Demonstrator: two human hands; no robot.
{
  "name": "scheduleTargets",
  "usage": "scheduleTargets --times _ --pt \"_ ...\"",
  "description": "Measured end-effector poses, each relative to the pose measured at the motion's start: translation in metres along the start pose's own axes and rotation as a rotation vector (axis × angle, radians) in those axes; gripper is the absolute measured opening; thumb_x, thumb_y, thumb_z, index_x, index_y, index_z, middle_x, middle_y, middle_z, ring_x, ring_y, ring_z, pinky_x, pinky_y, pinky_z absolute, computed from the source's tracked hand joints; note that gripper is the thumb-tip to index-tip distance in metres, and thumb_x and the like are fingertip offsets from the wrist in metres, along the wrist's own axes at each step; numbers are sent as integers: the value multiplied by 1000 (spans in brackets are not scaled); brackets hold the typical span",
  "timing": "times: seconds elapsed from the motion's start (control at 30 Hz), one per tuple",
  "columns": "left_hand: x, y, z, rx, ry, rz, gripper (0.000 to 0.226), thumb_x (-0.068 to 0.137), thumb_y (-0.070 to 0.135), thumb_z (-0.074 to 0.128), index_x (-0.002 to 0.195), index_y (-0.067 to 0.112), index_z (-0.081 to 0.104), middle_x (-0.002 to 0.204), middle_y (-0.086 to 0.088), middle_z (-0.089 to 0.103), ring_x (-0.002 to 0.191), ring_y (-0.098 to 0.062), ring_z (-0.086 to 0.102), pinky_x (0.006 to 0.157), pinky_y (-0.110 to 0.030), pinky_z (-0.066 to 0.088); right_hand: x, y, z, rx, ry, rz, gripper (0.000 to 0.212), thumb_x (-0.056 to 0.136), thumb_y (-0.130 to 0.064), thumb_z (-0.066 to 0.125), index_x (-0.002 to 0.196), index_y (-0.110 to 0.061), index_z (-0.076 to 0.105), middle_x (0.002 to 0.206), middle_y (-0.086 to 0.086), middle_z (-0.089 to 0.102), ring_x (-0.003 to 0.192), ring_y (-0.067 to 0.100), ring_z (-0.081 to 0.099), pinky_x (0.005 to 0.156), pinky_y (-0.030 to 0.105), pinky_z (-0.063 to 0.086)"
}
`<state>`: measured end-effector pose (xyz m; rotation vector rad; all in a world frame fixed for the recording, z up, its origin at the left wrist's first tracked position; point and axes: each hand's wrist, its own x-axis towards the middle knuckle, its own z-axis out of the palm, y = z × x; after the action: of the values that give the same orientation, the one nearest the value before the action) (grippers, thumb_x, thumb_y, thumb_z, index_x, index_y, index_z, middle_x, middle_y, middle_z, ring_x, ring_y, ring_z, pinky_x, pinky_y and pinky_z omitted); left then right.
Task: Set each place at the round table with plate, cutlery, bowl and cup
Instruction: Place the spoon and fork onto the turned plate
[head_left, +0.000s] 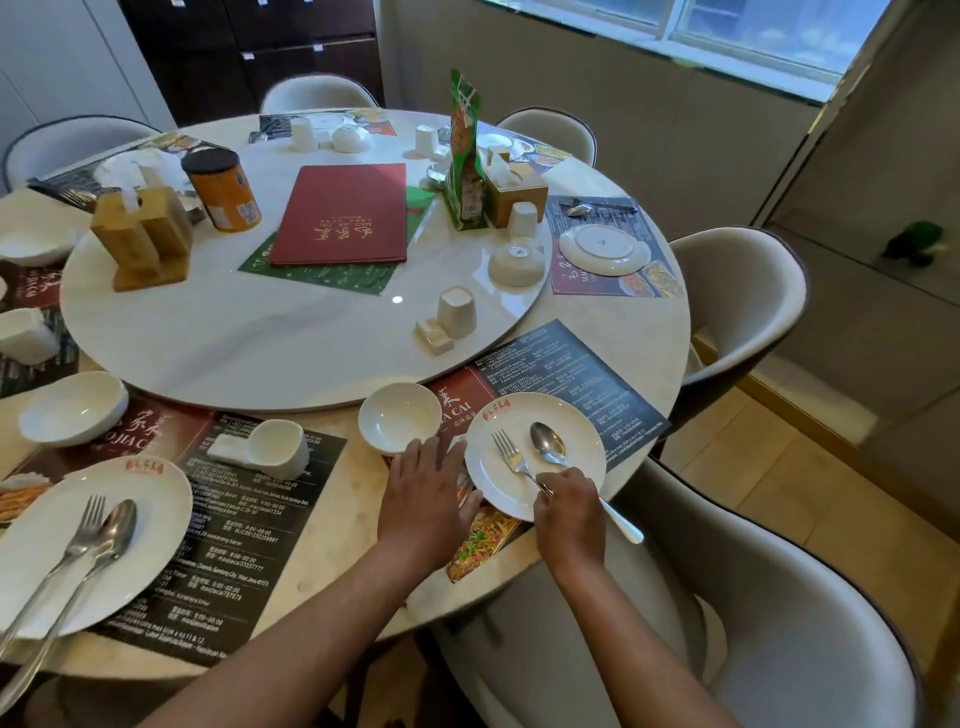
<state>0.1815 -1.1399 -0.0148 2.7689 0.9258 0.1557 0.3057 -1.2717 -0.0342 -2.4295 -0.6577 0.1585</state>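
My left hand lay flat, fingers straight and together, beside the plate on the placemat, near the bowl, while my right hand pinched the fork handle, spoon resting alongside on the plate.

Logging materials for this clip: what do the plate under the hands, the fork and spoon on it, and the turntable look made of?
Plate: glazed white ceramic by its look, smooth with a soft sheen. Fork and spoon: polished metal, probably stainless steel, mirror-like reflections. Turntable: glossy, pale and veined, marble or a look-alike; a lamp glint shows on it.
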Motion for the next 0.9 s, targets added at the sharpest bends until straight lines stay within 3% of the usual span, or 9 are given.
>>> scheduleTargets --times 0.3,0.47,0.63,0.83,0.9 --pt "8 -8 0 16 -2 5 70 95 59 48 154 26 29 154 -5 37 147 -29 26 121 -48 25 2 -1 -1 -91 -31 13 21 89 -7 60 97 -14 78 96 4 66 90 23 62 74 35 54" --pt "14 -11 -6 -4 14 8 67 95 56 50 153 27 31 154 -5 39 147 -29 28 120 -47 25 2 -7 -1 -62 6 42 29 86 -19 71 115 -18 74 109 2 67 97 21 63 79 37 56" --pt "41 -21 -19 8 30 4 60 97 50 52 150 26 37 151 -5 45 143 -28 34 118 -46 27 12 -23 -6 -153 76 -32 28 86 -29 73 112 -21 75 105 1 69 95 22 60 77 37 55" --pt "93 -24 -45 90 108 -66 44 96 51 53 131 24 58 114 -3 67 104 -24 61 88 -39 49 48 -42 -18 -182 85 -96 22 88 -28 68 107 -20 76 103 4 68 99 27 58 82 39 51" --pt "112 -24 -51 73 85 -120 41 98 49 52 126 20 61 111 -5 67 102 -26 63 83 -39 51 63 -45 -21 -172 78 -99 24 88 -28 67 109 -20 75 107 3 68 104 27 58 86 40 50"
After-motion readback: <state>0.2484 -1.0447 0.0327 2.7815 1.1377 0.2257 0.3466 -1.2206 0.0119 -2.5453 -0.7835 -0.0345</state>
